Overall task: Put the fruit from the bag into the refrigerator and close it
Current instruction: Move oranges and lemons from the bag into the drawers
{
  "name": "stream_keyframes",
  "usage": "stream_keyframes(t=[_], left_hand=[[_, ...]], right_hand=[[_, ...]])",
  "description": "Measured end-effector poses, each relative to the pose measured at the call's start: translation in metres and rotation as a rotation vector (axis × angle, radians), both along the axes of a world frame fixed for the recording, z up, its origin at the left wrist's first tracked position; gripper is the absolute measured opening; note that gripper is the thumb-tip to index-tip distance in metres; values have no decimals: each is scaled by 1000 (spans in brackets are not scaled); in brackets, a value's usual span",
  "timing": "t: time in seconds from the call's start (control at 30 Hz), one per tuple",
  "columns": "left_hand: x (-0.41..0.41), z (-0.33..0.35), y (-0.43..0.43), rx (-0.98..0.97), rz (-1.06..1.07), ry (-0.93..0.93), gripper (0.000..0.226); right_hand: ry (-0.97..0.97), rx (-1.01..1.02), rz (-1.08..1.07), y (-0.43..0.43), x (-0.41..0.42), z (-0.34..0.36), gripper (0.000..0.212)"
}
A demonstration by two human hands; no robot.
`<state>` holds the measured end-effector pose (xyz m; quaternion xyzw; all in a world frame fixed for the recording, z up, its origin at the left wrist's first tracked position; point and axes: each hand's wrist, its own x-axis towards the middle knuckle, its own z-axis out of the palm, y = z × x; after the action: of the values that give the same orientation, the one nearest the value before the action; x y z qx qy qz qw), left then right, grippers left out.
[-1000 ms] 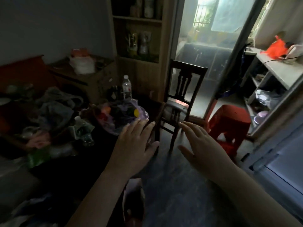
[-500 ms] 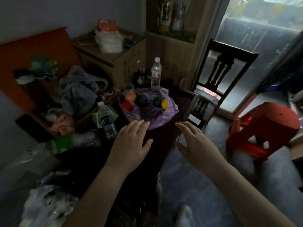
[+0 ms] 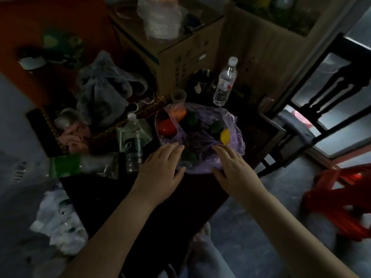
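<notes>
An open purple plastic bag (image 3: 230, 121) lies on the dark table (image 3: 144, 207). Inside it I see a red fruit (image 3: 167, 127), an orange one (image 3: 177, 112), a yellow lemon (image 3: 224, 135) and dark green fruits (image 3: 217, 126). My left hand (image 3: 160, 167) hovers with straight fingers at the bag's near-left edge. My right hand (image 3: 232, 167) reaches over the bag's near-right edge, fingers straight, fingertips close to the lemon. Neither hand holds anything. The refrigerator is out of view.
Water bottles (image 3: 224, 81) (image 3: 133, 143), a plastic cup (image 3: 178, 97), a metal mug (image 3: 203, 81) and a cardboard box (image 3: 180, 47) crowd the table's far side. Cloth and clutter fill the left. A dark wooden chair (image 3: 321, 101) and red stool (image 3: 337, 201) stand right.
The view has tilted down and moved closer to the table. Both hands have advanced from short of the bag to its near edge, staying open.
</notes>
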<state>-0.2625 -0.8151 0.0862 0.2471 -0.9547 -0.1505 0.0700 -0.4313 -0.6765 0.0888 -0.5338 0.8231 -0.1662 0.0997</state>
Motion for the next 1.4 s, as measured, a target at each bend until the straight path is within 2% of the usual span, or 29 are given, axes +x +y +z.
stream_keyframes(t=[0.33,0.63,0.97,1.17,1.4], left_hand=[[-99,-56,-29,164,92,-126,58],[-151,-95,-49,217,139,-186,59],[-170,-121,-94,142,190,-251,66],[-186,-117,-121,65,231,-198,64],[-198,-123,-155,39,283,-232,60]], right_hand=[[-151,89,22,-49,-91,-61,59],[-124,115,26,-71,-142,-90,59],[-108,183,-53,-82,-180,-107,66],[-72,202,-34,-89,-187,-112,70],[-87,193,-60,-91,-195,-119,71]])
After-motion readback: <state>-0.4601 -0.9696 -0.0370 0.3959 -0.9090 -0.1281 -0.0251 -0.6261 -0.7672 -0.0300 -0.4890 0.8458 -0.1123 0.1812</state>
